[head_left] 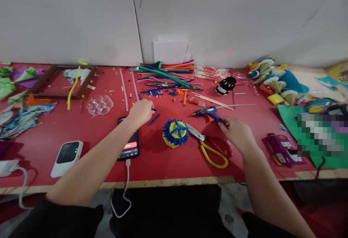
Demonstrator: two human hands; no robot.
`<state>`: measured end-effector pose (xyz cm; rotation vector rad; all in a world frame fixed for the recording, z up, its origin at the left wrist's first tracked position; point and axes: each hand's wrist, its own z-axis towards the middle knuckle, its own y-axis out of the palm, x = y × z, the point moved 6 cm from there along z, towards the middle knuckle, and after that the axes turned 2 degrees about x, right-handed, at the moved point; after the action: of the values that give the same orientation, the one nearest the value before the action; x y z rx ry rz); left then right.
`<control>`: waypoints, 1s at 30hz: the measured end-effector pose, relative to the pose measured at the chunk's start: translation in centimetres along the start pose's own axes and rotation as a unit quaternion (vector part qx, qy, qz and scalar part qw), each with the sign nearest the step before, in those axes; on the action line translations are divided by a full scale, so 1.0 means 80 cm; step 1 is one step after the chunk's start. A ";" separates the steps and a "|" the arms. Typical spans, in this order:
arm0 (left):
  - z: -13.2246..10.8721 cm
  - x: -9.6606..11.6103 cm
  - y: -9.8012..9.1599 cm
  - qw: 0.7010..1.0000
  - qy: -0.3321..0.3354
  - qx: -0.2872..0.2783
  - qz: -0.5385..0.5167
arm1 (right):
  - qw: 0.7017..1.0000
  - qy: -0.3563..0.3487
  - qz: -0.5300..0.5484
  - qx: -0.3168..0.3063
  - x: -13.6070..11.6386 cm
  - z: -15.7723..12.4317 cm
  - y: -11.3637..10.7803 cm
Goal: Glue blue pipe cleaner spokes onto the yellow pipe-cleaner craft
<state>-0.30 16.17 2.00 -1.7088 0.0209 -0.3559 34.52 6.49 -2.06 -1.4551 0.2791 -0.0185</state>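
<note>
My left hand is above the red table, its fingers pinched together on a short blue stick piece. A second blue piece lies on the table just below the fingertips. My right hand grips the handle of a blue glue gun, whose nozzle points left. Between the hands sits a small round craft piece, yellow with a ring of blue spikes and a blue star shape on top. Scissors with one yellow and one red handle lie beside it, blades against its right side.
Behind the hands lies a pile of colored sticks with blue and orange scraps. A phone on a cable is under my left forearm. Also around are a white device, a clear tray, a wooden frame and a purple box.
</note>
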 end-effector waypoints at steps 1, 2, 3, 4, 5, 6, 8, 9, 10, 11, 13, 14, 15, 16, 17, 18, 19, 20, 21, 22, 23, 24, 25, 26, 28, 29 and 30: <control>0.005 -0.001 0.002 1.000 0.000 -0.004 -0.003 | 1.000 -0.001 0.001 0.000 0.000 0.002 -0.001; 0.008 -0.003 0.004 1.000 0.000 -0.007 -0.007 | 1.000 -0.003 0.003 0.001 0.000 0.003 -0.002; 0.011 -0.003 0.005 1.000 0.001 -0.008 -0.013 | 1.000 -0.005 0.006 0.004 -0.001 0.004 -0.005; 0.012 -0.003 0.005 1.000 0.002 -0.006 -0.020 | 1.000 -0.007 0.010 0.011 -0.002 0.004 -0.008; 0.012 -0.003 0.005 1.000 0.003 -0.001 -0.029 | 1.000 -0.009 0.014 0.023 -0.005 0.003 -0.012; 0.010 -0.002 0.004 0.999 0.004 0.006 -0.039 | 0.999 -0.011 0.020 0.037 -0.010 0.002 -0.017; 0.005 0.001 -0.002 0.997 0.008 0.024 -0.067 | 0.997 -0.020 0.036 0.072 -0.023 -0.004 -0.030; 0.000 0.004 -0.005 0.996 0.012 0.031 -0.084 | 0.993 -0.031 0.057 0.099 -0.033 -0.009 -0.039; -0.005 0.007 -0.009 0.994 0.018 0.036 -0.102 | 0.987 -0.049 0.086 0.128 -0.045 -0.015 -0.048; -0.011 0.012 -0.014 0.992 0.027 0.039 -0.121 | 0.973 -0.078 0.133 0.170 -0.059 -0.023 -0.059; -0.025 0.023 -0.025 0.985 0.049 0.043 -0.159 | 0.933 -0.166 0.223 0.229 -0.092 -0.042 -0.080; -0.034 0.030 -0.032 0.980 0.061 0.049 -0.184 | 0.915 -0.213 0.253 0.233 -0.109 -0.051 -0.086; -0.043 0.040 -0.039 0.965 0.088 0.053 -0.240 | 0.901 -0.249 0.275 0.227 -0.124 -0.058 -0.091; -0.052 0.050 -0.047 0.949 0.114 0.058 -0.288 | 0.890 -0.277 0.292 0.216 -0.138 -0.064 -0.094; -0.061 0.060 -0.054 0.935 0.137 0.052 -0.322 | 0.881 -0.295 0.305 0.208 -0.149 -0.068 -0.097; -0.070 0.070 -0.058 0.926 0.153 0.041 -0.343 | 0.874 -0.307 0.316 0.203 -0.158 -0.072 -0.099; -0.078 0.078 -0.063 0.919 0.166 0.036 -0.355 | 0.867 -0.315 0.327 0.203 -0.165 -0.074 -0.101; -0.085 0.086 -0.068 0.915 0.178 0.036 -0.360 | 0.860 -0.320 0.337 0.209 -0.170 -0.076 -0.103; -0.091 0.094 -0.071 0.912 0.190 0.026 -0.363 | 0.853 -0.324 0.345 0.218 -0.173 -0.078 -0.105; -0.095 0.099 -0.073 0.910 0.195 0.021 -0.365 | 0.848 -0.327 0.350 0.228 -0.175 -0.079 -0.107; -0.098 0.102 -0.074 0.910 0.196 0.015 -0.366 | 0.843 -0.330 0.352 0.238 -0.177 -0.080 -0.108; -0.100 0.103 -0.075 0.909 0.193 0.012 -0.369 | 0.840 -0.333 0.350 0.248 -0.178 -0.081 -0.109; -0.101 0.103 -0.076 0.909 0.188 0.013 -0.373 | 0.839 -0.337 0.344 0.253 -0.179 -0.082 -0.109; -0.101 0.101 -0.076 0.907 0.183 0.015 -0.378 | 0.840 -0.342 0.335 0.257 -0.180 -0.083 -0.108; -0.101 0.097 -0.077 0.904 0.177 0.028 -0.387 | 0.843 -0.344 0.319 0.263 -0.181 -0.083 -0.106; -0.100 0.094 -0.077 0.903 0.176 0.035 -0.390 | 0.846 -0.340 0.314 0.264 -0.180 -0.083 -0.105; -0.099 0.092 -0.078 0.903 0.176 0.043 -0.390 | 0.849 -0.334 0.312 0.264 -0.179 -0.082 -0.103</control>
<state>3.57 8.08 10.63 -1.4815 -0.4217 -1.2405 20.64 1.72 7.97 -0.6981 0.1398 0.8668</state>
